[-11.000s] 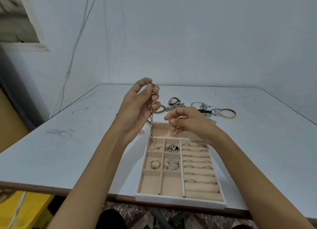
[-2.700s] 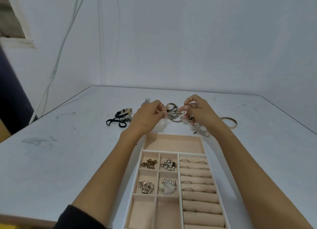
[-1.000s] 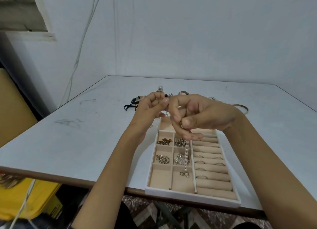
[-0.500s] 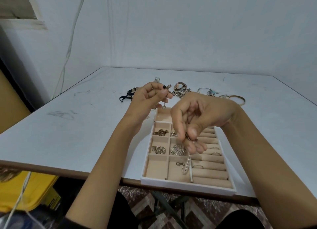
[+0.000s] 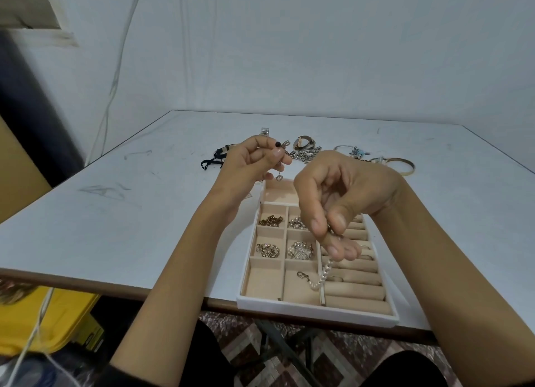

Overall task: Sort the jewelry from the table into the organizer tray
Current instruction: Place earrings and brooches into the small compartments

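The white organizer tray (image 5: 315, 308) with beige compartments sits at the table's near edge. My right hand (image 5: 341, 201) hovers over it, pinching a pearl bracelet (image 5: 321, 276) that hangs down, its clasp end lying in the near middle compartment. My left hand (image 5: 254, 160) is raised behind the tray's far left corner, holding a small piece with a black bead and a dangling heart charm (image 5: 279, 178). Brooches (image 5: 299, 250) fill several small compartments; rings sit in the roll slots on the right.
Loose jewelry lies beyond the tray: a black cord bracelet (image 5: 212, 160), a watch (image 5: 304, 142), a chain pile (image 5: 305, 156), a turquoise piece (image 5: 357, 152) and a gold bangle (image 5: 401, 166). A yellow bin (image 5: 43, 323) stands below the table's left edge.
My right hand has lowered the pearl bracelet further, so its clasp end now rests in the near middle compartment. The left hand stays raised with its small piece.
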